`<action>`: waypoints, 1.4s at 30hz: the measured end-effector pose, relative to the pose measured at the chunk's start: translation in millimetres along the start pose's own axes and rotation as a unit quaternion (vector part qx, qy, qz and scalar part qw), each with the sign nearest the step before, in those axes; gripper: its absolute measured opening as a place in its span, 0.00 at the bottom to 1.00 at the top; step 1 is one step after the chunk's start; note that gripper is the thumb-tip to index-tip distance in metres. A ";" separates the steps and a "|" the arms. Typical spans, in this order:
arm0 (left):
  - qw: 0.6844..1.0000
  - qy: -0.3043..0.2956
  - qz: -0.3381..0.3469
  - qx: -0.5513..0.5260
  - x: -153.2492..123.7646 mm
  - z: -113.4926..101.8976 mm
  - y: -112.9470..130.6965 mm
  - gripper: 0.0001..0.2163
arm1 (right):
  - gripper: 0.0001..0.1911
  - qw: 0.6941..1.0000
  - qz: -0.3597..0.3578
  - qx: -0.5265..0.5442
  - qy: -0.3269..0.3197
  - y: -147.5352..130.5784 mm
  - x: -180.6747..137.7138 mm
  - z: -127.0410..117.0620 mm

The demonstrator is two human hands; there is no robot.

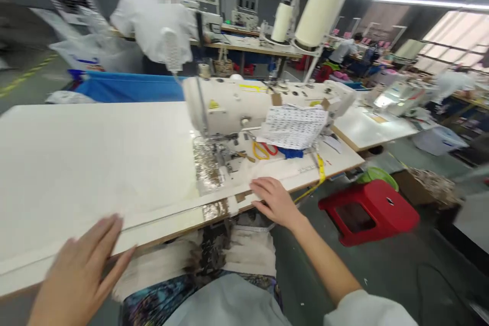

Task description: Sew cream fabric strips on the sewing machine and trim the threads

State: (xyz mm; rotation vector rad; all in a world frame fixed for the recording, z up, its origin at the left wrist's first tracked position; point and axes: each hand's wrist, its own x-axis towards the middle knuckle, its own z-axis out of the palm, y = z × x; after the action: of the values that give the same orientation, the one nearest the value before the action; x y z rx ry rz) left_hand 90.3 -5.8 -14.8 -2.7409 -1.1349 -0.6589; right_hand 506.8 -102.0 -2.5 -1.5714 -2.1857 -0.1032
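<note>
White strip [164, 214] along a table [95, 158], left hand [81, 269] (blurred) and right hand [275, 200] on it, fingers apart

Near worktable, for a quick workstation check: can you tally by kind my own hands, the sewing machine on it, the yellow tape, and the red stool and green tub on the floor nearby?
Own hands: 2 (left hand, right hand)
Sewing machine: 1
Yellow tape: 1
Red stool: 1
Green tub: 1
Total: 6
</note>
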 end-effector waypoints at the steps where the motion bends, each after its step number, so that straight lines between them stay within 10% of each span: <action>1: 1.000 -0.010 -0.017 0.006 -7.2 1.6 -3.7 0.30 | 0.22 1.000 -0.013 -0.013 -0.010 0.2 1.5 -2.4; 7: 0.999 0.023 -0.031 -0.031 -27.2 -6.7 -7.2 0.16 | 0.11 0.995 -0.065 -0.051 -0.050 -7.2 6.4 -18.4; 10: 0.975 -0.027 -0.151 -0.162 -24.0 -25.7 3.4 0.11 | 0.13 0.996 0.014 0.017 -0.089 -22.4 12.4 -31.1; 16: 0.780 -0.259 -0.315 -0.474 -1.8 -43.0 28.1 0.23 | 0.19 0.921 0.161 0.306 -0.181 -67.8 37.5 -45.5; 20: 0.758 -0.264 -0.292 -0.521 17.2 -35.2 49.5 0.24 | 0.11 0.922 0.100 0.315 -0.204 -98.9 56.5 -47.5; 26: 0.700 -0.279 -0.216 -0.621 30.3 -35.0 59.3 0.22 | 0.25 0.936 -0.136 0.174 -0.273 -117.2 74.7 -52.1; 34: 0.721 -0.282 -0.184 -0.606 29.7 -33.3 55.0 0.19 | 0.11 0.936 -0.289 -0.021 -0.200 -149.3 97.6 -61.4; 42: 0.775 -0.274 -0.197 -0.534 42.6 -41.4 59.9 0.16 | 0.10 0.918 -0.152 0.055 -0.361 -157.4 116.9 -43.9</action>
State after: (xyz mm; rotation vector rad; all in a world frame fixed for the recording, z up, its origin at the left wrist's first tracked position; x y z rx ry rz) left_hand 144.0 -31.5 44.8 -3.8597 -1.9776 -0.7095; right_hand 346.3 -67.5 113.4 -1.3154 -2.9177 0.5899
